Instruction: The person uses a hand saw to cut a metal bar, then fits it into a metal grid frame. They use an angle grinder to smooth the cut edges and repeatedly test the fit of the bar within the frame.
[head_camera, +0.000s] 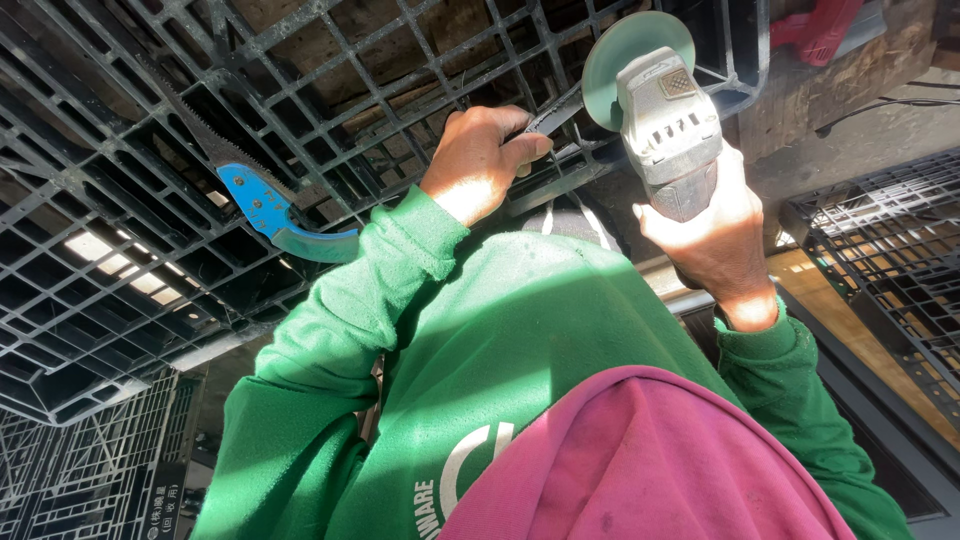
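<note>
— Where are our hands?
— Our right hand (715, 235) grips the grey angle grinder with green disc (655, 95); our left hand (480, 160) clamps a black plastic pallet's (330, 90) edge.
— Progress?
— Disc meets pallet; no finished cut shows. A blue-handled saw (255, 195) lies nearby.

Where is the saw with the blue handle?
In the head view, the saw lies on the black plastic pallet, left of the left hand and far from the grinder held by the right hand.
</note>
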